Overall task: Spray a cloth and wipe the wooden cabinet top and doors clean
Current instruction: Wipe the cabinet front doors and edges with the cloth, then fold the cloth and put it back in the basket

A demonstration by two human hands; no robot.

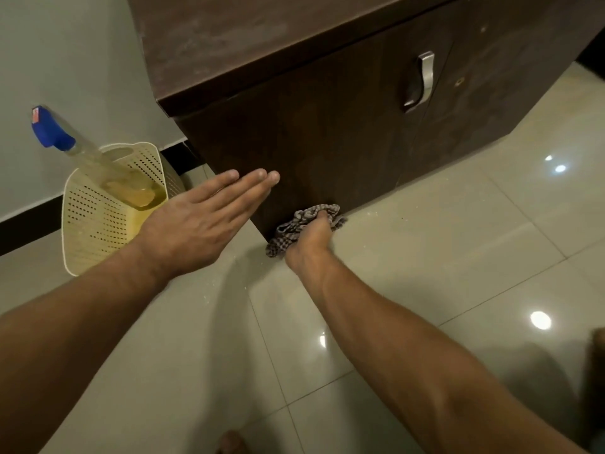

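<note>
- The cloth [306, 217], checked and crumpled, is seen at lower centre of the frame, pressed against the bottom edge of the cabinet [327, 132] where the left door [311, 142] meets the floor [425, 257]
- The cloth is gripped by the right hand [309, 239], with the fingers curled into its folds and the arm stretched in from the lower right
- The left hand [203, 217] is held flat at centre left, with the fingers straight and together; nothing is held in it
- The left fingertips are seen in front of the cabinet's near corner; whether the wood is touched cannot be told
- The cabinet top [245, 37], dark brown with pale smears, is seen at upper centre
- A metal handle [422, 81] is fixed upright on the door at upper right
- A spray bottle [98, 158] with a blue head is stood tilted in a yellow perforated basket [95, 224] at the left, just beside the cabinet and against the wall [65, 60]
- Yellowish liquid is seen in the lower part of the bottle
- Bright light spots are reflected in the glossy tiles at the right
</note>
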